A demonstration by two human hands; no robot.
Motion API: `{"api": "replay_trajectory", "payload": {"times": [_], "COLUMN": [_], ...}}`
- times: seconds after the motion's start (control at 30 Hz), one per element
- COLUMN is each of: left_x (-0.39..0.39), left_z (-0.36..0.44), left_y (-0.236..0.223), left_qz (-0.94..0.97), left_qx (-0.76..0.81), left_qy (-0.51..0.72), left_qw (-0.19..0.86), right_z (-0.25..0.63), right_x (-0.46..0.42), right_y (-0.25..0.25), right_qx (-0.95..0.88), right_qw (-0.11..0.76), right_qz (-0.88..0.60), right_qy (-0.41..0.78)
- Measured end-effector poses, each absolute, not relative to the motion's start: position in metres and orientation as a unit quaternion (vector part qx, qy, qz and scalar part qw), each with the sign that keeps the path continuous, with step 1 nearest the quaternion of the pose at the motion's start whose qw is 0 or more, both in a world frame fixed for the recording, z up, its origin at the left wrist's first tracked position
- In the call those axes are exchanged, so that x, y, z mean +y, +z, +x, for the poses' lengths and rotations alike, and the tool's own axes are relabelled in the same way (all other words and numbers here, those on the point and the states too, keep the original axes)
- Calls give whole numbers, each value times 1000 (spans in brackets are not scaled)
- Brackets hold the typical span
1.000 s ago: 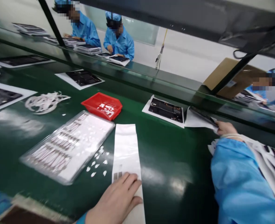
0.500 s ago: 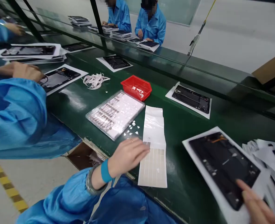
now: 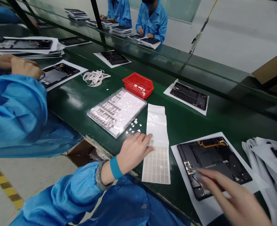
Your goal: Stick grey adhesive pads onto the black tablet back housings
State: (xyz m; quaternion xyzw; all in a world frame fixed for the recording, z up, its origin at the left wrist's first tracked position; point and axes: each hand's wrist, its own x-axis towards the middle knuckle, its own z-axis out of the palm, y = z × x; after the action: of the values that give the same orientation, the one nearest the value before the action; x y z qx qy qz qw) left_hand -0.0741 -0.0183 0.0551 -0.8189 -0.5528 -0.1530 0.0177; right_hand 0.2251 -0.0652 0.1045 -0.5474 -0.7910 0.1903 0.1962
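My left hand [image 3: 133, 151] lies on the green table with its fingers stretched out, the tips touching the left edge of a long white sticker sheet [image 3: 157, 147]. My right hand [image 3: 232, 201], blurred by motion, reaches with spread fingers over the lower left of a black tablet back panel [image 3: 213, 163]. The panel rests on a white paper sheet [image 3: 206, 207] just right of the sticker sheet. Neither hand holds anything.
A clear tray of small parts [image 3: 117, 111], a red bin [image 3: 138, 84] and loose white liner scraps [image 3: 95, 77] lie beyond my left hand. Another panel on paper [image 3: 188, 95] lies further back. A co-worker's sleeve [image 3: 13, 116] fills the left. White sheets [image 3: 267, 169] are piled at the right.
The black panel on its paper has slid left, closer to the sticker sheet, with my right hand moving over it. My left hand has shifted slightly up the sticker sheet's edge.
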Motion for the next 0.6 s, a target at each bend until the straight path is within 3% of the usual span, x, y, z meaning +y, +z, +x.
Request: {"api": "replay_trajectory", "payload": {"times": [0.2, 0.6], "left_x": [-4, 9], "left_z": [-64, -63], "left_y": [57, 64], "left_qz": [-798, -775], "left_qx": [-554, -553], "left_qy": [-208, -231], "left_qw": [-117, -199], "right_z": [131, 115], "right_x": [7, 21], "right_y": [84, 69], "right_qx": [-872, -890], "right_qw": [140, 144], "right_qz": [-446, -431], "right_qy": [146, 23]}}
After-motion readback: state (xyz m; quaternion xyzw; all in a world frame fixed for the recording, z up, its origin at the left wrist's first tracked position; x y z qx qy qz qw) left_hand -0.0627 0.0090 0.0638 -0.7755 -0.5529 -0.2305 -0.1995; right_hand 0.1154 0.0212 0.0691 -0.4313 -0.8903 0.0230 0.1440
